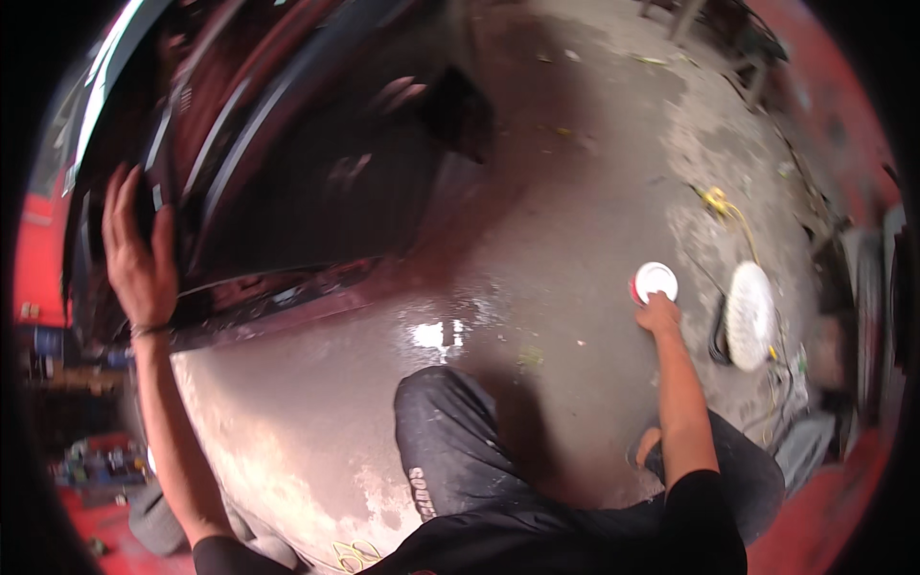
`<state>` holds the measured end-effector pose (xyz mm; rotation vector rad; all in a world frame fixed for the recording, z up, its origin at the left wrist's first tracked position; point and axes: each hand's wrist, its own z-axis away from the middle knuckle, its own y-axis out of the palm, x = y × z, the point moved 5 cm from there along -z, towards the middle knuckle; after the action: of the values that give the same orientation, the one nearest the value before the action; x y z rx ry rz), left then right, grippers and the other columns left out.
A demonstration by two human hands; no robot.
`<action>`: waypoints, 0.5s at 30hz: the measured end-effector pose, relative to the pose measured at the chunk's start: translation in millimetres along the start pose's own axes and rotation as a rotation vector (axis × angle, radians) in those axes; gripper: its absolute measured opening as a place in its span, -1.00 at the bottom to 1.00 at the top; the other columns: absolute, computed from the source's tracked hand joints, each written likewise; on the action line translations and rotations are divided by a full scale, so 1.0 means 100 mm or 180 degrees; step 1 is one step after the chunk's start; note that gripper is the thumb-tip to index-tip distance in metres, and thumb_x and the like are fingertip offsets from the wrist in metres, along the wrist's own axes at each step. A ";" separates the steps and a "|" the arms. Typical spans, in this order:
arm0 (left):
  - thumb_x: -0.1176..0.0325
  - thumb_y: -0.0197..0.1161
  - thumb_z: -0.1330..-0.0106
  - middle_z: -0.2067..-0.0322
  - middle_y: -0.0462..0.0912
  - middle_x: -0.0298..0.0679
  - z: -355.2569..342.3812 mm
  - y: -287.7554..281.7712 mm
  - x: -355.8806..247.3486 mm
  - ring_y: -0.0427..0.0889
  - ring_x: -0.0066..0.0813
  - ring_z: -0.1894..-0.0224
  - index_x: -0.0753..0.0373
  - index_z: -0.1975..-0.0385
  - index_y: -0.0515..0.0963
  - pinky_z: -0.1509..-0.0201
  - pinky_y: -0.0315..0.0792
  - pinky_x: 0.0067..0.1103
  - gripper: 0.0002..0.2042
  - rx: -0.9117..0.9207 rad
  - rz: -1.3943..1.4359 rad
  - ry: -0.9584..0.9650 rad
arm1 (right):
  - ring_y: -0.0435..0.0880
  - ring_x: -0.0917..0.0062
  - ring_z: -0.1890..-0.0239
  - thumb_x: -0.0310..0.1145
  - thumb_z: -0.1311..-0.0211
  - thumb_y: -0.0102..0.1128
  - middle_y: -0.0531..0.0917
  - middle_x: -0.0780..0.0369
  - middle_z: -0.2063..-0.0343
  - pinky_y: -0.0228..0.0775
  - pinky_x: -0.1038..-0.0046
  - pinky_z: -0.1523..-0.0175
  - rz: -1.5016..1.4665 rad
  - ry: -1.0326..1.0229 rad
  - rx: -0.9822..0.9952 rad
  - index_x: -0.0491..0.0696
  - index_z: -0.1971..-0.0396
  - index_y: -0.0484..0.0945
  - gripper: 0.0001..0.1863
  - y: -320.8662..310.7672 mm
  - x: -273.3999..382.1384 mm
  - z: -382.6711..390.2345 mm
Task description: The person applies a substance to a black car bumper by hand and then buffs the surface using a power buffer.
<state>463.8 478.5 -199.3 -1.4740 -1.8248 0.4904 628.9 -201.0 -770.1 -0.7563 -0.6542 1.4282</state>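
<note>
My left hand (142, 264) is raised at the left with its fingers stretched out, against or just in front of the edge of a dark, glossy car panel, perhaps an open door (316, 182). Whether the palm presses on it cannot be told. Over on the right, my right hand (658, 314) grips the near side of a small round tub (657, 279) with a white top and a red side. The tub is low over the floor or standing on it. Some of my right fingers are hidden beneath the hand.
A polisher with a fluffy white pad (750, 316) lies right of the tub, near a yellow cord (743, 222). The concrete floor (575, 355) has a wet, shiny patch. A wooden stand (686, 21) is at the far right. My bent knee (443, 412) is in front of me.
</note>
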 end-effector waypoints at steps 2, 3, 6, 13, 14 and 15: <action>0.25 0.27 -0.67 -0.57 0.45 -0.01 -0.01 -0.15 0.09 0.40 0.05 -0.63 0.18 -0.56 0.45 -0.66 0.32 -0.21 -0.48 0.0057 -0.0075 0.0027 | 0.75 0.10 -0.33 -0.11 -0.30 0.39 0.64 -0.01 -0.40 0.62 0.13 -0.40 -0.0428 0.0099 -0.0348 -0.01 -0.40 0.64 -0.34 -0.16 0.25 0.13; 0.24 0.26 -0.68 -0.59 0.42 -0.01 0.01 -0.14 0.10 0.38 0.04 -0.64 0.19 -0.58 0.43 -0.67 0.30 -0.21 -0.46 0.0074 -0.0051 0.0023 | 0.75 0.10 -0.33 -0.11 -0.30 0.39 0.64 -0.01 -0.40 0.62 0.13 -0.40 -0.0426 0.0045 -0.0376 -0.01 -0.40 0.64 -0.34 -0.20 0.30 0.11; 0.15 0.26 -0.69 -0.61 0.39 -0.02 0.03 -0.11 0.10 0.34 0.03 -0.67 0.18 -0.60 0.41 -0.70 0.28 -0.20 -0.43 0.0044 0.0059 -0.0075 | 0.72 0.60 0.37 -0.18 -0.41 0.43 0.74 0.23 -0.22 0.64 0.37 0.30 -0.3664 0.0355 -0.0266 0.06 -0.40 0.66 -0.42 -0.26 0.40 0.00; 0.10 0.28 -0.66 -0.61 0.38 -0.02 0.07 -0.18 0.11 0.36 0.08 -0.64 0.14 -0.59 0.41 -0.67 0.30 -0.17 -0.41 0.0066 -0.0016 -0.0193 | 0.70 0.59 0.40 -0.26 -0.50 0.41 0.51 0.19 -0.53 0.62 0.42 0.21 -0.5963 -0.2106 0.1227 -0.03 -0.63 0.40 -0.25 -1.63 3.46 1.30; 0.09 0.28 -0.66 -0.61 0.39 -0.02 0.04 -0.16 0.10 0.36 0.09 -0.64 0.13 -0.59 0.41 -0.67 0.30 -0.16 -0.41 0.0042 0.0000 -0.0163 | 0.71 0.60 0.40 -0.26 -0.51 0.41 0.49 0.22 -0.55 0.65 0.42 0.22 -0.6084 -0.2314 0.1394 -0.02 -0.65 0.38 -0.23 -1.72 3.77 1.35; 0.08 0.28 -0.66 -0.61 0.39 -0.02 0.03 -0.16 0.08 0.36 0.09 -0.64 0.13 -0.59 0.41 -0.67 0.31 -0.16 -0.41 0.0051 0.0002 -0.0189 | 0.73 0.61 0.39 -0.25 -0.51 0.40 0.44 0.24 -0.60 0.68 0.42 0.23 -0.6200 -0.2392 0.1266 -0.01 -0.68 0.32 -0.18 -1.79 4.05 1.45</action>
<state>450.0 482.0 -188.5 -1.4634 -1.8622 0.5532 644.6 213.9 -559.1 0.7935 -1.0841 -0.1310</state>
